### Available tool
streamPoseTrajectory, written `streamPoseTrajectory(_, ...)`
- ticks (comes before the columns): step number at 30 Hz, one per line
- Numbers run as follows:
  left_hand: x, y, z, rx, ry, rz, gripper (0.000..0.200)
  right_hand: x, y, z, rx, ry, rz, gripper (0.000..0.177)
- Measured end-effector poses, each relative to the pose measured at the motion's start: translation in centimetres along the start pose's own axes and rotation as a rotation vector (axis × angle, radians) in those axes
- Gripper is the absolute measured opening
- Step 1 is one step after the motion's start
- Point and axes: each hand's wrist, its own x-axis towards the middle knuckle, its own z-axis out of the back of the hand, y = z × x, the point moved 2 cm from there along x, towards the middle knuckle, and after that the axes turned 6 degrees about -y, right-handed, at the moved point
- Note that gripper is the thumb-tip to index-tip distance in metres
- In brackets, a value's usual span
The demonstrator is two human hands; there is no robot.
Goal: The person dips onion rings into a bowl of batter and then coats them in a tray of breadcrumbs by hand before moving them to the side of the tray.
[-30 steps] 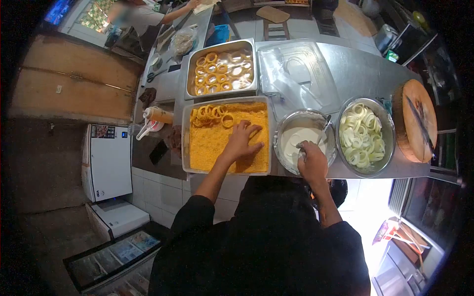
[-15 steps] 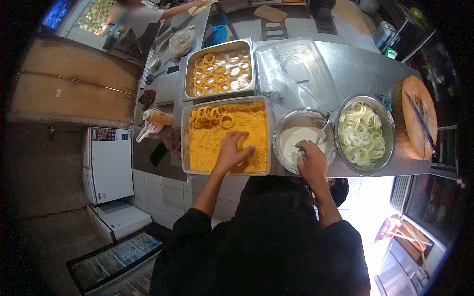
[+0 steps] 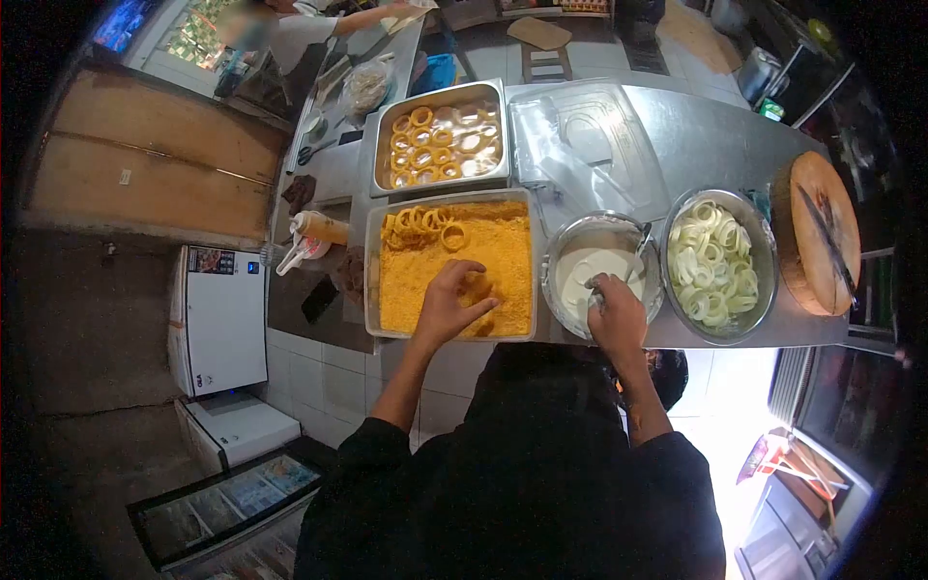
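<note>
My left hand (image 3: pixel 450 307) is over the orange crumbs in a plastic tub (image 3: pixel 372 290), thumb and fingers apart in a curve. Several coated rings (image 3: pixel 453 237) rest at the tub's far left. Over the bowl of white batter (image 3: pixel 578 266), my right hand (image 3: pixel 616 314) has its fingers pinched together and smeared with batter; what they hold, if anything, is hidden. A spoon (image 3: pixel 642 242) leans in that bowl. To its right, a metal bowl (image 3: pixel 768 290) holds pale sliced rings (image 3: pixel 713 261).
Behind the tub, a steel tray (image 3: pixel 505 145) holds more coated rings beside a clear plastic lid (image 3: pixel 633 145). A knife (image 3: pixel 822 232) lies on a round wooden board (image 3: pixel 807 184) at right. Bottles (image 3: pixel 324 229) and a phone (image 3: pixel 319 301) are at left. Another person (image 3: pixel 300 43) stands at the far left.
The view has shifted slightly, moving the table's contents a little to the right. My right hand has risen slightly over the batter. My left hand stays over the crumbs.
</note>
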Motion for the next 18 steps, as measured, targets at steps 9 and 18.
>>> streamPoseTrajectory(9,-3.1,3.8,-2.6,0.567,-0.058,0.134,0.083,0.0,0.0,0.2,-0.012,-0.007,-0.013,0.033)
streamPoseTrajectory(18,-1.2,1.2,-1.2,0.002,-0.112,0.151,0.052,0.0,-0.1,-0.1,-0.011,0.004,-0.014,0.031)
